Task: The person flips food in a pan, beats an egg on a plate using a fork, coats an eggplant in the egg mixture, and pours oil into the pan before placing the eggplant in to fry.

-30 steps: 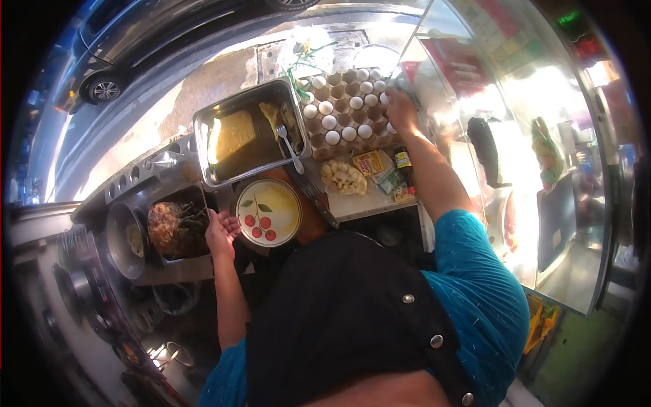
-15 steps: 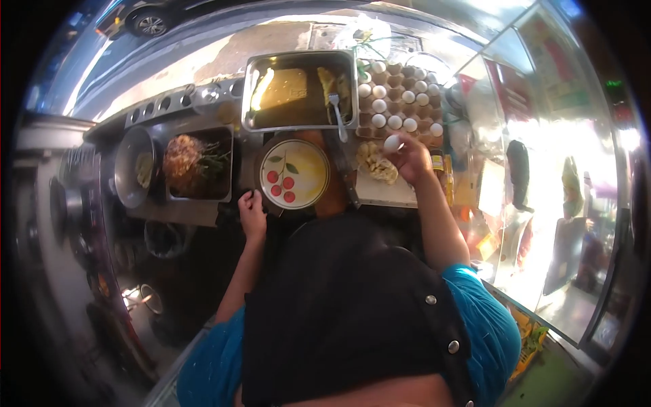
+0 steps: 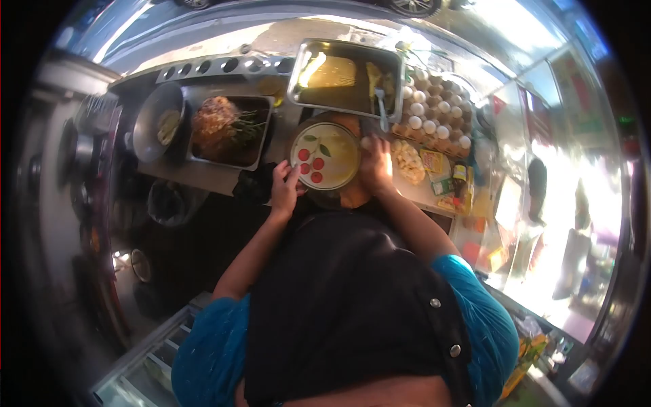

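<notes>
Nearest, a black garment with metal snaps is seen, worn with blue sleeves. Beyond it, the left rim of a plate painted with red fruit is touched by the left hand, its fingers bent; whether the rim is gripped cannot be told. At the plate's right edge, an egg is held in the curled fingers of the right hand — only partly seen past them. The plate is set over a brown board.

To the right, pale chunks, packets and a bottle are placed. To the left, a tray is filled with browned food and green stems, and a pan is set beside it. Farther off, a fork is leaned over the near rim of a metal tray with shiny yellowish contents — just beside it, more eggs are held in a carton. Farthest, a vehicle is partly seen.
</notes>
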### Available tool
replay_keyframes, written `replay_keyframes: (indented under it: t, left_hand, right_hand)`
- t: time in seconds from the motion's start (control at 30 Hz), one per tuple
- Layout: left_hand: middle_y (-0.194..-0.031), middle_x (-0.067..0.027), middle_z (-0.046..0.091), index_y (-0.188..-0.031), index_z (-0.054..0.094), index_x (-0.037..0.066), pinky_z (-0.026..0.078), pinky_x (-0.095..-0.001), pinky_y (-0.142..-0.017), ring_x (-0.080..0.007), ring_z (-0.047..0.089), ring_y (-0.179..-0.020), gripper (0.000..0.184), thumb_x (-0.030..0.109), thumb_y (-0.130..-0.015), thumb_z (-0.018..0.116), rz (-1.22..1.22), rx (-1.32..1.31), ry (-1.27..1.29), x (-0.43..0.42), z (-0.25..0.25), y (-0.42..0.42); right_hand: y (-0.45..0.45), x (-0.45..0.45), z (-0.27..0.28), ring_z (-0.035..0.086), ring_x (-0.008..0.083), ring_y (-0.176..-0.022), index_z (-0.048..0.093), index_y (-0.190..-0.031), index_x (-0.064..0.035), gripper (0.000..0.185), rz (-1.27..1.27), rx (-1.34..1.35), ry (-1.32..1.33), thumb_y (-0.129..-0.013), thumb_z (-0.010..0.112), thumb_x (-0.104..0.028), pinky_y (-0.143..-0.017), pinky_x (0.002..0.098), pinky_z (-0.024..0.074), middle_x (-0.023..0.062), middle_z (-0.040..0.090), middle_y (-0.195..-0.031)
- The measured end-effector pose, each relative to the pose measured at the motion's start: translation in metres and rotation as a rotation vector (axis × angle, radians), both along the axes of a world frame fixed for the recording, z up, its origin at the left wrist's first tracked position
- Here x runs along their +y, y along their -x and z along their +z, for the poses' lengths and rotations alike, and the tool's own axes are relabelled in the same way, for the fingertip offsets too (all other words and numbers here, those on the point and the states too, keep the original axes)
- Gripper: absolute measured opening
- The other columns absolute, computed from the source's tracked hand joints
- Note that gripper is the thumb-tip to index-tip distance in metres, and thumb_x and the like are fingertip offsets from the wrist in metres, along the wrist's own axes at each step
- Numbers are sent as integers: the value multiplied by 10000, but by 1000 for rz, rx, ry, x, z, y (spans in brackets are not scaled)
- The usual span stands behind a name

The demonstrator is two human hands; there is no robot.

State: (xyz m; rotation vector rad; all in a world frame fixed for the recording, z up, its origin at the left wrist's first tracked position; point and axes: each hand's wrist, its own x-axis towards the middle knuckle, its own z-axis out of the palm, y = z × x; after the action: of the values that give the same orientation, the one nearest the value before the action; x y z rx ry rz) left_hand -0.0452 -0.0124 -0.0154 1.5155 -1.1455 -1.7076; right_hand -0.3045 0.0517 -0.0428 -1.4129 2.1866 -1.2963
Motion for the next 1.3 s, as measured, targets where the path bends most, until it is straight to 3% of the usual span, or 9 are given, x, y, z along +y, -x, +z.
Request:
replay_keyframes:
  t: [0.3, 0.37, 0.43, 0.5, 0.63, 0.7, 0.83, 1.03, 1.3]
  left_hand:
    - [-1353, -170, 583, -1536, 376, 47, 577, -389, -822, -255, 649, -1025, 749, 431, -985, 708, 53, -57, 160, -6, -35, -26]
    - [-1255, -174, 592, -1472, 465, 21, 541, -415, -920, -309, 624, -1076, 717, 418, -945, 744, 46, -658, 596, -5, -33, -42]
    - [-1177, -186, 591, -1400, 534, -7, 502, -446, -991, -354, 599, -1138, 681, 418, -918, 758, 108, -678, 591, -6, -24, -59]
    - [-1200, -202, 579, -1380, 527, -38, 538, -466, -915, -374, 623, -1116, 681, 365, -894, 782, 36, -1269, 626, -7, -22, -77]
    - [-1162, -177, 617, -1274, 637, -14, 555, -484, -878, -378, 644, -1091, 545, 346, -889, 777, -224, -1191, 494, -20, -56, -114]
    - [-1083, -133, 655, -1065, 743, 25, 563, -482, -851, -376, 656, -1067, 353, 334, -897, 768, -300, -1138, 636, -31, -62, -123]
    - [-1024, -111, 673, -907, 772, 57, 561, -471, -853, -353, 651, -1063, 285, 343, -896, 771, -240, -1030, 567, -31, -59, -135]
    - [-1070, -106, 630, -875, 761, 98, 514, -453, -880, -344, 607, -1049, 267, 364, -900, 780, 207, -827, 936, -43, -53, -219]
    - [-983, -181, 729, -958, 735, 28, 515, -497, -910, -372, 682, -986, 325, 349, -907, 745, 633, -911, 351, -209, -114, -433]
  right_hand:
    - [-24, -5, 10, 537, 470, -1208, 509, -1361, -49, 487, 207, 122, 55, -906, 682, -52, -1017, 525, 499, 250, 575, -1269]
    - [-32, -16, 6, 537, 454, -1221, 511, -1346, -77, 482, 270, 158, 59, -908, 711, -75, -1016, 523, 477, 225, 569, -1315]
    - [-39, -26, 6, 541, 434, -1201, 509, -1349, -87, 460, 465, 285, -22, -928, 695, -98, -996, 521, 467, 197, 576, -1297]
    - [-51, -33, 6, 555, 414, -1179, 501, -1365, -117, 468, 459, 298, -117, -942, 698, -152, -990, 525, 445, 164, 587, -1290]
    - [-62, -41, 4, 560, 398, -1188, 488, -1386, -150, 472, 452, 316, -301, -962, 677, -235, -969, 542, 448, 151, 592, -1282]
    - [-66, -45, 4, 560, 395, -1190, 491, -1390, -157, 474, 422, 279, -298, -966, 669, -269, -967, 549, 444, 147, 592, -1286]
    - [-72, -55, -2, 531, 374, -1261, 492, -1436, -187, 540, 362, 270, -352, -951, 680, -335, -1011, 560, 420, 132, 594, -1305]
    - [-80, -61, 16, 516, 371, -1314, 505, -1438, -181, 513, 201, 276, -388, -981, 677, -338, -1044, 563, 421, 150, 586, -1345]
    - [-110, -69, 38, 531, 386, -1289, 512, -1411, -158, 451, -33, 528, -485, -1016, 645, -331, -1056, 542, 428, 159, 586, -1348]
